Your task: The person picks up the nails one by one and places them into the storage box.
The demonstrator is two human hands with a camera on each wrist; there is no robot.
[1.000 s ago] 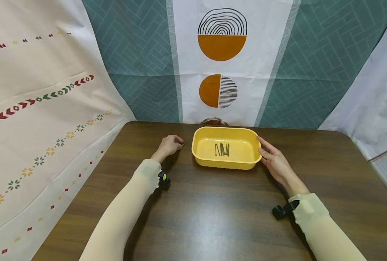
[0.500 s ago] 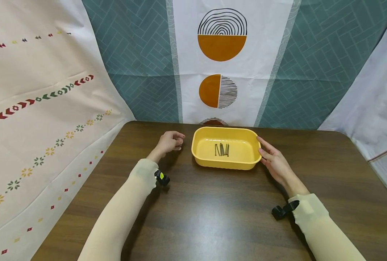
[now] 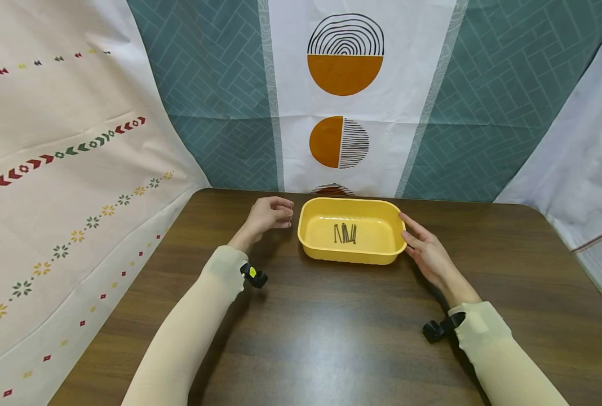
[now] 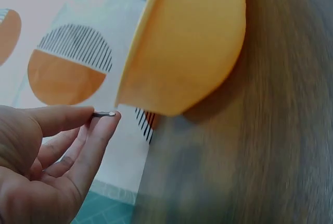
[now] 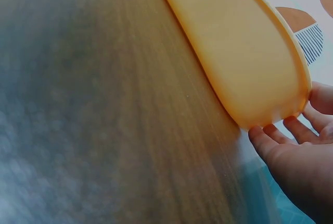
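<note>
A thin dark nail [image 4: 104,114] is pinched between the thumb and fingertips of my left hand [image 3: 266,216], just left of a yellow tray [image 3: 352,255]. The left wrist view shows its shiny end at the fingertips, with the rest foreshortened. Several dark nails [image 3: 345,233] lie side by side on the tray's floor. At the tray's right end, my right hand [image 3: 430,255] rests its spread fingertips against the rim and outer wall. In the right wrist view the fingers [image 5: 268,143] touch that end from outside.
The tray stands near the back edge of a brown wooden table [image 3: 326,327]. Right behind it hangs a patterned cloth [image 3: 291,84]. A light cloth [image 3: 78,197] with small motifs hangs along the left side.
My left hand has risen from the tabletop with the nail and moved slightly right and back, nearer the tray. The right hand, the tray and the nails in it look unchanged.
</note>
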